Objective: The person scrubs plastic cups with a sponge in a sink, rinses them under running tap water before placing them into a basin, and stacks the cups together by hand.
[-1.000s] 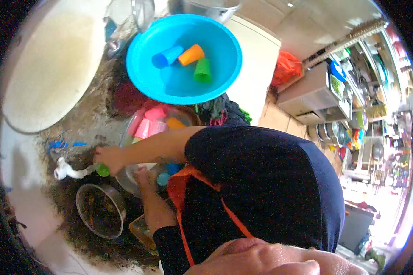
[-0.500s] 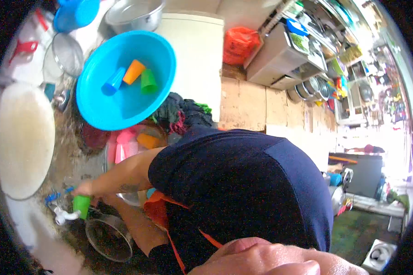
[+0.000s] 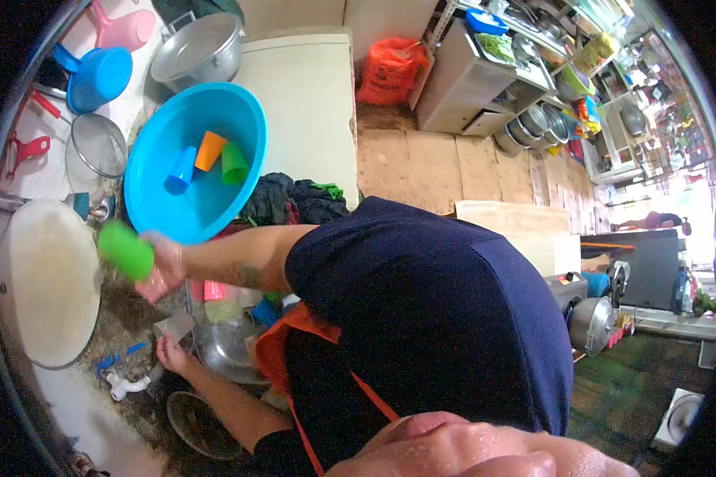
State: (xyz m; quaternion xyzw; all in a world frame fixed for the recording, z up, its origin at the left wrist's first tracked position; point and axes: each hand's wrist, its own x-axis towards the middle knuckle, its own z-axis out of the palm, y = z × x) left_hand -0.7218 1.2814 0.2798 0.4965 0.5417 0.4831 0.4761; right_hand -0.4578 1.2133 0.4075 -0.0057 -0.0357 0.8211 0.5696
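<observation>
My right hand (image 3: 165,266) is closed around a green cup (image 3: 126,250), which is blurred by motion beside the large blue basin (image 3: 139,195). Inside that basin lie a blue cup (image 3: 180,170), an orange cup (image 3: 209,151) and another green cup (image 3: 234,163). Lower down, my left hand (image 3: 174,354) grips a pale, whitish cup-like piece (image 3: 175,325), partly hidden by the fingers. Close to it are a white faucet (image 3: 126,386) with a blue handle and a metal basin (image 3: 229,350). A pink cup (image 3: 214,290) shows under my right forearm.
A round whitish board (image 3: 49,282) leans at the left by the wall. Beyond the blue basin stand a large metal pot (image 3: 199,52), a blue dipper (image 3: 101,79) and a strainer (image 3: 97,145). Another pot (image 3: 204,425) sits below my left forearm. Dark cloth (image 3: 294,199) lies near my elbow.
My right hand has carried the green cup up from the faucet toward the blue basin and the board. My left hand, mostly hidden before, now shows with the pale cup-like piece.
</observation>
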